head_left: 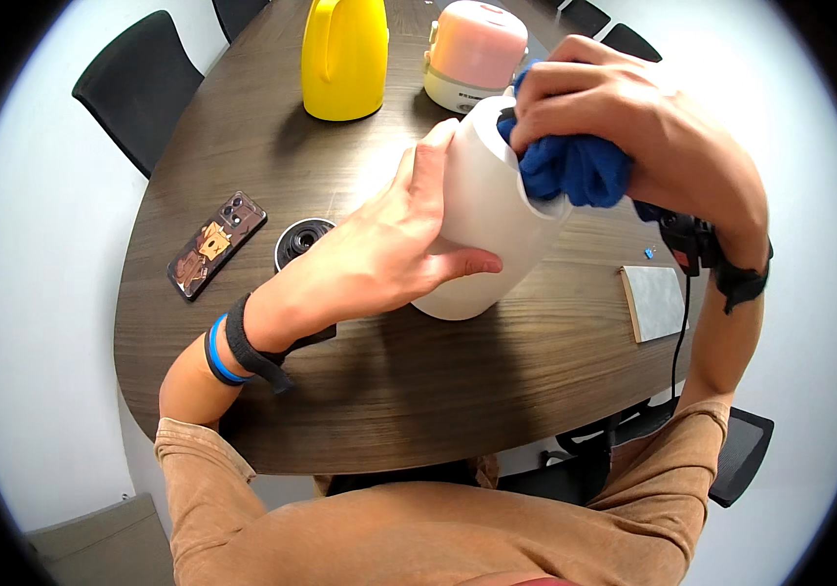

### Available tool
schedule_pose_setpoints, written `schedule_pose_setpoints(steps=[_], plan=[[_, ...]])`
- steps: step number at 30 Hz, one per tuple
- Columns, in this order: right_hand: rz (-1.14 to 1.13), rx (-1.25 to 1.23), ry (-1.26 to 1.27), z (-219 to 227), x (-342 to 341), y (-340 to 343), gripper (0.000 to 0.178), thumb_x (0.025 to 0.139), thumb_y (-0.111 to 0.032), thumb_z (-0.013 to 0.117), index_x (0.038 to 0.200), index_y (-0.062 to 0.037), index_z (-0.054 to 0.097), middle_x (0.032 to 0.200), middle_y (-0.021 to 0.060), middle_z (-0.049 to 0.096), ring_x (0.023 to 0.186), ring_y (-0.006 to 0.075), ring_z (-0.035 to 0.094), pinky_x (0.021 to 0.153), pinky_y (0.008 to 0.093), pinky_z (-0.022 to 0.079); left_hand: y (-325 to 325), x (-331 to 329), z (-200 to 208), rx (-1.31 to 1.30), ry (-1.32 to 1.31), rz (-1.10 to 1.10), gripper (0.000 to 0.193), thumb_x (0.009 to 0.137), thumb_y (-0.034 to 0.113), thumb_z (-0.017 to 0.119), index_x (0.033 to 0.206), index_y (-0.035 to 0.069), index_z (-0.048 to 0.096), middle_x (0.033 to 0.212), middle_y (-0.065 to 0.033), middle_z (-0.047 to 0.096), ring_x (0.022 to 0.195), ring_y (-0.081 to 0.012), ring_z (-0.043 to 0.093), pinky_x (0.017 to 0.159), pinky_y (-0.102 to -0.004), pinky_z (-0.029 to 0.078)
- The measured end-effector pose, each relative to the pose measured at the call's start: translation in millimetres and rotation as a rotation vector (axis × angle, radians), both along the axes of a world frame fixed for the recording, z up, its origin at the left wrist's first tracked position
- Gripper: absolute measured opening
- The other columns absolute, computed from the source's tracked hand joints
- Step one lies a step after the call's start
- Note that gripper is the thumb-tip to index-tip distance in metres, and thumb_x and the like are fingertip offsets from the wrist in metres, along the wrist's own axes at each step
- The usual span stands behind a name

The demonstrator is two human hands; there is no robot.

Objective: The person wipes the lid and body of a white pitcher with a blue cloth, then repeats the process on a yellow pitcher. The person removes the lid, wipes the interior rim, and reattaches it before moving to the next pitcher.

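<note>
A smooth white vessel (482, 249) leans over the middle of the table, its round mouth toward my right side. My left hand (379, 244) grips its side, thumb toward me and fingers on the far side. With my right hand (624, 112) I hold a bunched blue cloth (580, 168) at the mouth, part of it pushed inside. The fingertips at the rim are partly hidden by the cloth. Whether the vessel's base touches the table cannot be made out. Beside my left forearm lies a round black piece with a pale rim (303, 240).
A yellow jug (345, 68) and a pink and white lidded pot (477, 54) stand at the far side of the wooden table (340, 430). A phone (216, 246) in a patterned case lies left, a grey notebook (655, 303) right. A black cable (680, 342) hangs by my right wrist.
</note>
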State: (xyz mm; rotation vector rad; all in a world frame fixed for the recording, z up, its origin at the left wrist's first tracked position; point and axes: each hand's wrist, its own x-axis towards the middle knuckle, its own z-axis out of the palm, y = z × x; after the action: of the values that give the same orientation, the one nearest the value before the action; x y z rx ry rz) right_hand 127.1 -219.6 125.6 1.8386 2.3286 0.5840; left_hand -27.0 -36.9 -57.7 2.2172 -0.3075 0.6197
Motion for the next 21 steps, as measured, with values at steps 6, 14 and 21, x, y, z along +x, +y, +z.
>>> schedule_pose_setpoints(steps=[6,14,21], plan=[[-0.119,0.202,-0.145,-14.3,13.4,5.3,0.067,0.053,-0.010,0.101,0.115,-0.0302,0.082,0.125,-0.0088,0.078,0.123,0.0233,0.072,0.108,0.0391,0.067,-0.9,5.5,-4.2,-0.018,-0.039,0.003,0.117,0.096,0.039,0.093,0.172,-0.001,0.013,0.153,-0.0379,0.049,0.141,-0.0574,0.058,0.117,-0.0563,0.051],[-0.052,0.215,-0.168,-12.4,31.9,-21.5,0.072,0.047,-0.016,0.104,0.114,-0.0344,0.082,0.135,-0.0103,0.076,0.137,0.0254,0.067,0.120,0.0416,0.063,-0.5,1.2,-1.2,-0.020,0.003,-0.005,0.119,0.096,0.036,0.094,0.173,0.001,0.010,0.155,-0.0362,0.048,0.145,-0.0552,0.055,0.121,-0.0557,0.050],[0.041,0.181,0.084,-23.4,32.8,4.4,0.069,0.047,-0.017,0.101,0.112,-0.0290,0.083,0.129,-0.0062,0.078,0.128,0.0252,0.071,0.110,0.0399,0.066,-1.3,-0.1,-1.0,0.018,0.055,0.037,0.118,0.099,0.035,0.092,0.176,0.009,0.007,0.169,-0.0309,0.046,0.154,-0.0461,0.054,0.126,-0.0531,0.047]])
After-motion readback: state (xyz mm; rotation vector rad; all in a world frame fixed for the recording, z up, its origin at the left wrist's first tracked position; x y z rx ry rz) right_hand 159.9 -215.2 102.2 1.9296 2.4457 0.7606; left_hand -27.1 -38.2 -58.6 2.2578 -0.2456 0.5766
